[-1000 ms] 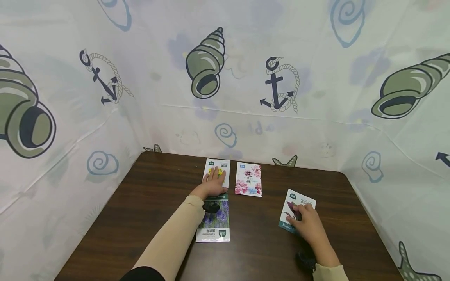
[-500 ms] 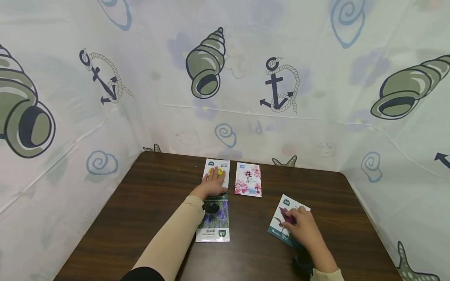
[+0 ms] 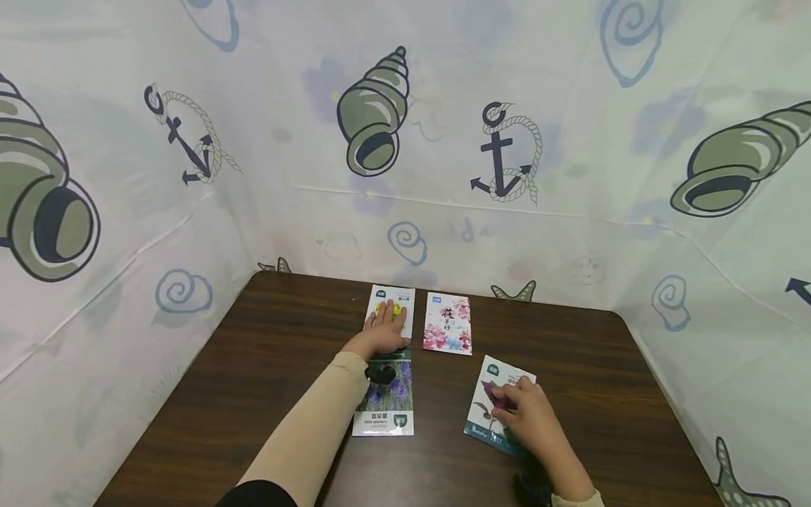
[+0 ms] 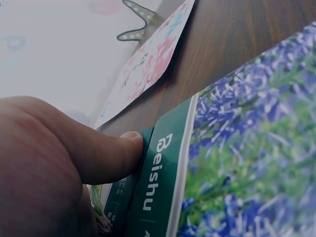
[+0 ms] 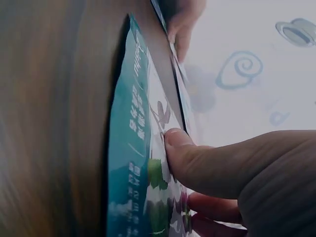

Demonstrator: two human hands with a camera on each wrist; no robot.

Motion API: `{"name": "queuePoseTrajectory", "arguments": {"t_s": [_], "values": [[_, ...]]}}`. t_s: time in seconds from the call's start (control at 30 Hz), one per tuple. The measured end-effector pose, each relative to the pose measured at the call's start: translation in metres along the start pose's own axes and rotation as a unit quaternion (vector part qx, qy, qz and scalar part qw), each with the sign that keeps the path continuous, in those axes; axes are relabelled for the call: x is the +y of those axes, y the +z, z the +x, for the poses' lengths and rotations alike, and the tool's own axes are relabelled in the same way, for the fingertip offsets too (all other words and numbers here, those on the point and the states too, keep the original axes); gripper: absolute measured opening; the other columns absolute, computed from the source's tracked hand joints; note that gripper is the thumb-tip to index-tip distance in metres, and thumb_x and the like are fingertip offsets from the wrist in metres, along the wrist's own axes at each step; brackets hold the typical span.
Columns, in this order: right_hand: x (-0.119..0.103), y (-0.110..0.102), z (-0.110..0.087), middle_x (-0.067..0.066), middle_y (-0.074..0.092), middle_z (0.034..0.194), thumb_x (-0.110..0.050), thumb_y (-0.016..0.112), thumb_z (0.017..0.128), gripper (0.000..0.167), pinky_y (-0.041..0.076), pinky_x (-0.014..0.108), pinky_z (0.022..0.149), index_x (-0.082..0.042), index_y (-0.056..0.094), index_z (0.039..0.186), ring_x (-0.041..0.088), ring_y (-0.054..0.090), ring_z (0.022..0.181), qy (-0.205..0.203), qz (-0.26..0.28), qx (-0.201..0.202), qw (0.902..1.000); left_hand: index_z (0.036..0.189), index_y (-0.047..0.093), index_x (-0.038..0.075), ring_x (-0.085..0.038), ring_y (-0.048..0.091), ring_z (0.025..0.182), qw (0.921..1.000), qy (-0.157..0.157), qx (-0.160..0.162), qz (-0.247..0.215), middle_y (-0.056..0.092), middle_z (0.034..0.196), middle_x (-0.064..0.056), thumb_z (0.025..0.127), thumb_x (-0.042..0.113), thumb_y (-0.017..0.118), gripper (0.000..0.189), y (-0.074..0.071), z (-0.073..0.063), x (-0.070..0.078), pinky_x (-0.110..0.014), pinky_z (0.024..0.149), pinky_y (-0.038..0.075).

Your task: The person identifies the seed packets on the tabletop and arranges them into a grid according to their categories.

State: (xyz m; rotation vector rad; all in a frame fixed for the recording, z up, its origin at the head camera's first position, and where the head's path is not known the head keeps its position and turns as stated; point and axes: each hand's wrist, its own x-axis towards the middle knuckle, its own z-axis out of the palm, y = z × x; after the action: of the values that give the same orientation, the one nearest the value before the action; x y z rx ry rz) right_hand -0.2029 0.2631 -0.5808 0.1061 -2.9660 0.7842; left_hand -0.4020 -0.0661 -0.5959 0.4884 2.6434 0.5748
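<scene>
My left hand [image 3: 383, 338] lies flat with fingers spread on a white seed packet [image 3: 400, 292] with a yellow flower print. Below it, end to end, lies a lavender seed packet [image 3: 393, 387], its print upside down; in the left wrist view my thumb [image 4: 118, 153] rests by the seam between their green bands. My right hand [image 3: 529, 419] holds a seed packet [image 3: 481, 415] with a purple flower and teal band, thumb and bent fingertips on its face. In the right wrist view this packet [image 5: 123, 163] stays close over the table, its teal edge nearest.
A pink-blossom packet [image 3: 447, 324] lies beside the yellow-flower one, with a narrow gap between them. The dark wooden table [image 3: 253, 366] ends at a white cloth wall [image 3: 285, 225] printed with shells and anchors.
My right hand has moved left and slightly toward me, bringing the purple-flower packet closer to the lavender one. The left hand and the other packets have stayed in place.
</scene>
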Motion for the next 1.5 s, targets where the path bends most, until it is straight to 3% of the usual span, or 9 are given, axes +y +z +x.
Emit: {"name": "queuePoseTrajectory", "arguments": {"t_s": [0.3,0.47,0.6,0.7,0.8,0.9,1.17,1.33,1.5], "values": [[-0.022,0.014,-0.003,-0.004,0.050,0.088,-0.021,0.098,0.082,0.032,0.034,0.027,0.072,-0.020,0.087,0.112,0.013,0.041,0.083,-0.050,-0.011,0.014,0.9986,0.178,0.005,0.019,-0.034,-0.026,0.169,1.0000,-0.004,0.002,0.000,-0.025,0.181,-0.016,0.114,0.040,0.057,0.085,-0.003,-0.001,0.001,-0.058,0.137,-0.010],[-0.026,0.019,-0.007,-0.004,0.053,0.094,-0.019,0.099,0.081,0.032,0.040,0.026,0.075,-0.021,0.087,0.110,0.011,0.044,0.087,-0.057,0.007,0.013,0.9983,0.178,0.004,0.018,-0.034,-0.025,0.169,1.0000,-0.006,0.001,0.004,-0.025,0.181,-0.016,0.114,0.040,0.056,0.085,-0.001,-0.002,0.004,-0.059,0.137,-0.009],[-0.030,0.023,-0.010,-0.002,0.059,0.106,-0.020,0.097,0.084,0.033,0.048,0.033,0.084,-0.023,0.087,0.115,0.014,0.051,0.098,-0.070,0.021,0.006,0.9973,0.178,0.004,0.017,-0.033,-0.025,0.169,1.0000,-0.008,0.006,-0.002,-0.024,0.181,-0.015,0.114,0.040,0.057,0.087,0.000,-0.002,0.005,-0.058,0.137,-0.010],[-0.033,0.027,-0.012,0.005,0.063,0.124,-0.022,0.093,0.089,0.043,0.056,0.045,0.098,-0.023,0.083,0.130,0.023,0.059,0.114,-0.095,0.012,-0.003,0.9954,0.178,0.003,0.017,-0.031,-0.025,0.169,0.9998,-0.009,0.014,-0.012,-0.023,0.182,-0.013,0.113,0.041,0.059,0.089,0.000,-0.001,0.004,-0.057,0.137,-0.011],[-0.035,0.030,-0.012,0.010,0.060,0.143,-0.025,0.087,0.095,0.054,0.054,0.057,0.112,-0.024,0.073,0.147,0.034,0.061,0.131,-0.104,0.008,-0.033,0.9940,0.178,0.006,0.014,-0.031,-0.023,0.170,0.9992,-0.013,0.024,-0.028,-0.021,0.183,-0.013,0.111,0.040,0.062,0.091,-0.001,0.001,0.002,-0.056,0.137,-0.010],[-0.037,0.030,-0.012,0.009,0.055,0.155,-0.029,0.084,0.097,0.059,0.051,0.061,0.116,-0.027,0.066,0.154,0.036,0.059,0.141,-0.101,0.013,-0.066,0.9926,0.177,0.011,0.010,-0.030,-0.021,0.171,0.9982,-0.020,0.026,-0.050,-0.019,0.183,-0.012,0.109,0.039,0.066,0.091,0.000,0.003,-0.001,-0.055,0.138,-0.009],[-0.034,0.029,-0.013,0.012,0.052,0.166,-0.024,0.084,0.098,0.045,0.043,0.067,0.121,-0.023,0.068,0.140,0.042,0.048,0.156,-0.138,0.062,-0.101,0.9833,0.174,0.030,0.019,-0.029,-0.015,0.172,0.9950,-0.021,0.043,-0.088,-0.010,0.186,-0.009,0.102,0.020,0.054,0.076,0.004,0.014,-0.007,-0.054,0.138,-0.008],[-0.034,0.030,-0.016,0.015,0.049,0.168,-0.025,0.084,0.098,0.046,0.041,0.071,0.120,-0.026,0.069,0.141,0.047,0.042,0.158,-0.159,0.065,-0.107,0.9794,0.171,0.034,0.016,-0.040,-0.006,0.172,0.9966,-0.005,0.055,-0.060,-0.003,0.185,-0.016,0.102,0.019,0.055,0.073,0.008,0.013,-0.008,-0.060,0.138,0.001],[-0.035,0.030,-0.017,0.012,0.051,0.164,-0.028,0.084,0.097,0.048,0.045,0.069,0.118,-0.028,0.069,0.143,0.045,0.046,0.155,-0.167,0.053,-0.108,0.9787,0.169,0.039,0.014,-0.050,0.009,0.167,0.9972,0.000,0.067,-0.032,0.012,0.181,-0.022,0.105,0.025,0.066,0.070,0.001,-0.006,0.001,-0.065,0.134,0.019]]}}
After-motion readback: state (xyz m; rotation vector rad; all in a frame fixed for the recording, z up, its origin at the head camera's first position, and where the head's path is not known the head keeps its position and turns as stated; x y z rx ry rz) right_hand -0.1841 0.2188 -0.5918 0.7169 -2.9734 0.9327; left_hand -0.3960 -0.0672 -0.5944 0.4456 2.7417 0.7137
